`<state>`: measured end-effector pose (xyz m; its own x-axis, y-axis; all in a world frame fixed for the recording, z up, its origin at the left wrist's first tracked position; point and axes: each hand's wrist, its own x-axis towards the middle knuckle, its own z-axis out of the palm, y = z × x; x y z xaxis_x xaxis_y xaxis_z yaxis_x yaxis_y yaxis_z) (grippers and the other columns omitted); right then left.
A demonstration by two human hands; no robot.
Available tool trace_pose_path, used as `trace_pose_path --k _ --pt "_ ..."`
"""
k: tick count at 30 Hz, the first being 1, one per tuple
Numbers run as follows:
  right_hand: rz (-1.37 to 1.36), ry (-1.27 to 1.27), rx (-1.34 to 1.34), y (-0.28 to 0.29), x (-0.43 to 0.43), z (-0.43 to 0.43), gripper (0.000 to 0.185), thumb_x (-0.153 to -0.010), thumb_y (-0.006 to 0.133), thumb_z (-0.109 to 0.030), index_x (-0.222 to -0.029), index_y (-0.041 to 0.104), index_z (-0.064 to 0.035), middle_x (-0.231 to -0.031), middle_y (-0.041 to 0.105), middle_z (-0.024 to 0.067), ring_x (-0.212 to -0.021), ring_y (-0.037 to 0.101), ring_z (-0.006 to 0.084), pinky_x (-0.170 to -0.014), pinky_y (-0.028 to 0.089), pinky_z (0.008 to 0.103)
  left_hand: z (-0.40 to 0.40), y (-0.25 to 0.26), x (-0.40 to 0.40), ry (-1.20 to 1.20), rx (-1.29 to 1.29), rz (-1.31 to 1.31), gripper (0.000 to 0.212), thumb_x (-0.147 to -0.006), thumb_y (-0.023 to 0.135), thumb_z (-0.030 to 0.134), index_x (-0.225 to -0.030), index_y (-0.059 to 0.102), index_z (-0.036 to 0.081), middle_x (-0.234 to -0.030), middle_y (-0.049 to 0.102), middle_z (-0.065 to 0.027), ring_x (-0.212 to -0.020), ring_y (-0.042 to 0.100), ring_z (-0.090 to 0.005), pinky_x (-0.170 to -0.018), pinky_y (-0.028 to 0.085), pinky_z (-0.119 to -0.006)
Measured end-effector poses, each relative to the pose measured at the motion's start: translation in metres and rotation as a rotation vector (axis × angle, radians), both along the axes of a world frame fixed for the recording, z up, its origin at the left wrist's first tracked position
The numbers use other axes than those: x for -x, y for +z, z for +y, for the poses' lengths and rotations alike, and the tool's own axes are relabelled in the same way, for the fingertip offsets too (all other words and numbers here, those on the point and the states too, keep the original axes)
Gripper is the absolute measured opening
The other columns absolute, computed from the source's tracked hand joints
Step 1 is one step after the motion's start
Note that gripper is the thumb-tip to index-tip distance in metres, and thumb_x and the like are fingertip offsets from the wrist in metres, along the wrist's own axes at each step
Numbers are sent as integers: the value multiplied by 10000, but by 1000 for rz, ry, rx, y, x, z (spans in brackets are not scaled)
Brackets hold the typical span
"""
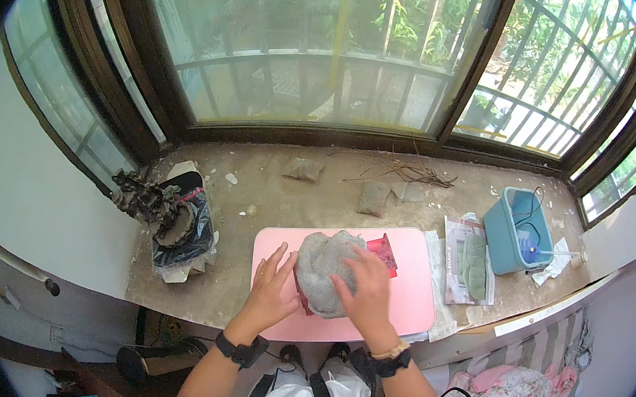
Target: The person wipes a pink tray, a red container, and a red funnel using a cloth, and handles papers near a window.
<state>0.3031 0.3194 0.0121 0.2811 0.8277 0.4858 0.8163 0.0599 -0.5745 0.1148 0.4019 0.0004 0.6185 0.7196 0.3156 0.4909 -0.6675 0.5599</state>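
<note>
A bundled grey fuzzy cloth item (324, 275), perhaps a knitted hat, lies in a rounded heap on a pink board (412, 303). Under it a red sheet or packet (385, 255) sticks out at the upper right, with another red edge at the lower left. My left hand (269, 293) is beside the heap's left side, fingers spread, holding nothing; whether it touches the cloth I cannot tell. Over the right side of the heap is my right hand (369, 292), fingers apart and curved, its fingertips at the cloth. No grip on the fabric shows.
Left stands a dark rock-like ornament (175, 214) by a box lined with black plastic (196, 232). Small pouches (374, 198) and dry twigs (426, 174) lie near the window. To the right are a green eye mask-like pad (474, 266) on printed paper and a blue bin (507, 243).
</note>
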Motion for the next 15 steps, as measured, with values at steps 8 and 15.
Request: trace_pose_path --k 8,15 --pt "59 -43 58 -8 -11 -5 202 -735 720 -127 -870 586 -59 -1042 590 112 -964 531 309 -829 403 417 -2 28 -32 109 189 -105 193 -774 696 144 -912 640 22 -771 592 -81 -667 576 -215 -619 467 -321" --pt "-6 107 -269 40 13 13 161 -753 677 -36 -841 543 -42 -1089 615 112 -934 549 314 -847 413 426 -27 70 -11 323 -134 -241 124 -753 708 71 -825 610 52 -845 580 -88 -778 574 -237 -710 451 -342"
